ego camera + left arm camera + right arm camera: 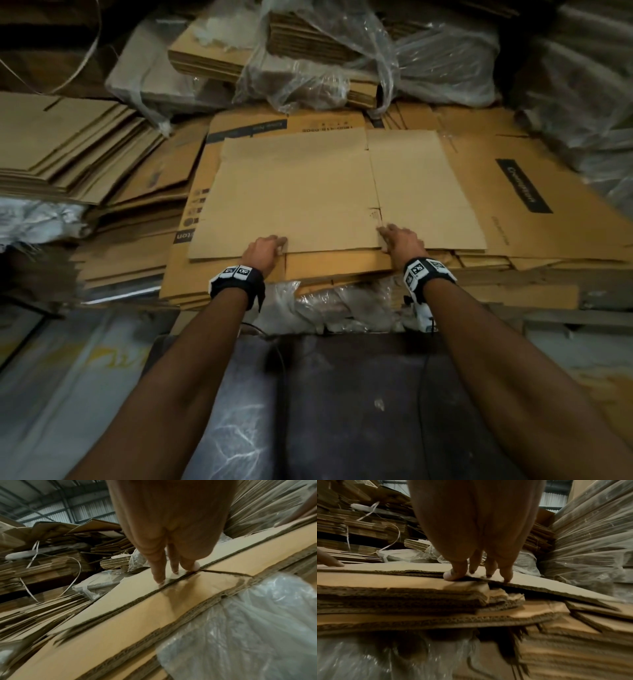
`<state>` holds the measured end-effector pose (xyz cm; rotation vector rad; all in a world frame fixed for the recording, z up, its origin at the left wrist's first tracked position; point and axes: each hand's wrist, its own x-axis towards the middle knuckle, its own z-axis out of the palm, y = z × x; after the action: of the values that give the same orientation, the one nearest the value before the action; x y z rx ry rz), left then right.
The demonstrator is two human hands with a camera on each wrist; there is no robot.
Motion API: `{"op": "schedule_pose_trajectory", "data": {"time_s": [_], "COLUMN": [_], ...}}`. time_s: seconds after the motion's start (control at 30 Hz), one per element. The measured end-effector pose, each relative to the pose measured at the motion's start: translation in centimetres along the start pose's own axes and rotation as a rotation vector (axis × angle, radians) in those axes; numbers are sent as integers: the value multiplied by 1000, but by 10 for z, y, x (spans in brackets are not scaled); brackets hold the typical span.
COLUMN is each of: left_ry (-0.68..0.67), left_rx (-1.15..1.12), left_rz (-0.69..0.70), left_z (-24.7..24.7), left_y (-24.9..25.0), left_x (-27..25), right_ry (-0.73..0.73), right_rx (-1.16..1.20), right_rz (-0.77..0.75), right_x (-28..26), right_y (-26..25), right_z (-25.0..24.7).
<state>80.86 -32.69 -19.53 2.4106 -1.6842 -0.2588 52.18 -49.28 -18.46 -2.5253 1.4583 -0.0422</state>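
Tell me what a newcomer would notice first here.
Eyes go first to the plain flattened cardboard sheet topping the middle stack, with the left hand touching its near edge and the right hand pinching it. Behind, crumpled clear plastic wrap drapes more cardboard bundles.
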Motion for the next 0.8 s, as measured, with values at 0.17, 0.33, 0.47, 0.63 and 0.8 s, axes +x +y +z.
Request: {"op": "schedule_pose_trajectory", "data": {"time_s": [0.17,0.33,0.47,0.63,0.8], "left_ry": [-43,23,47,13,-104], "left_rx": [-105,-260,-397,-644,-788], "left_rz": [-7,-15,79,189,319], "left_z": [9,2,1,22,51], "left_y": [-3,10,38,82,150], "left_x": [-17,-54,-117,-215,-310], "right_ry": [53,283,341,417,548], "right_rx": [90,313,416,483,528], "right_rz": [31,-44,-55,50,215], "right_x": [-22,-74,-157,-297,-438], "right_y": [2,-5,-21,-28,-21], "right_z": [16,28,17,20,33]}}
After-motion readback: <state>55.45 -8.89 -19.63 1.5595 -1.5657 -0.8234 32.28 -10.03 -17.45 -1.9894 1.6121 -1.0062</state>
